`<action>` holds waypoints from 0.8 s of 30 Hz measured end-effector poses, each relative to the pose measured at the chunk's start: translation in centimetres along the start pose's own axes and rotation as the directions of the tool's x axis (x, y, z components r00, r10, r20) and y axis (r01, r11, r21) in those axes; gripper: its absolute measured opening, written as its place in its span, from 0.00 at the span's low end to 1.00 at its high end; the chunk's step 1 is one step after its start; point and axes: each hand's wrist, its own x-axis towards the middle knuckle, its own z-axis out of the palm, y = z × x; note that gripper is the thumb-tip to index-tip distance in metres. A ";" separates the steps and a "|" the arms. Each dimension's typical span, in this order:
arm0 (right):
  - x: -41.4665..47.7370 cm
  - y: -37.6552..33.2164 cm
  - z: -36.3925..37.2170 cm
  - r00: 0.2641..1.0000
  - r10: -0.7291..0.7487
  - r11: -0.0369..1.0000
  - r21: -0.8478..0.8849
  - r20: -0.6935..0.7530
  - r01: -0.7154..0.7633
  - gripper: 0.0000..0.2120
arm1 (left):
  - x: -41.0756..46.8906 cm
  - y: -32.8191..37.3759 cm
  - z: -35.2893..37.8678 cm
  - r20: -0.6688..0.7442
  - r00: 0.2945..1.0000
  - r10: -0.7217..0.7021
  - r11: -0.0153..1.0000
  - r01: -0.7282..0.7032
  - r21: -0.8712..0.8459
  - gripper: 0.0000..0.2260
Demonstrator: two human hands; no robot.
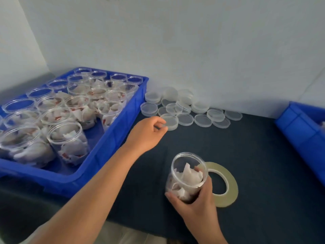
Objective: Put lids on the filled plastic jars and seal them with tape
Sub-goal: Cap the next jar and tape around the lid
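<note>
Grips a filled jar (188,175) in the right hand (197,201), fingers wrapped round its lower wall, mouth uncapped and tilted upward, probably to keep the white packets inside and offer the rim for capping. Holds it near the front of the dark table (263,155), just in front of the tape roll (228,187), lying flat and close by for the sealing step. Reaches with the left hand (147,132) to the nearest stack in the heap of lids (184,104), thumb and forefinger curled at the edge of the top lid (170,119); cannot tell if pinching it or only touching. Has the other uncapped jars standing in the blue crate (123,124) on the left, lids heaped just beside it against the wall, putting jar, lid and tape within easy reach. Looks like the lid-fetching step for this jar; no tape applied yet.
</note>
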 end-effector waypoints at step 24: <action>-0.1 -0.7 0.0 0.992 -0.097 0.989 -0.106 0.086 0.106 0.46 | -6.8 -1.5 -3.8 0.289 0.911 0.295 0.954 -0.300 -0.031 0.43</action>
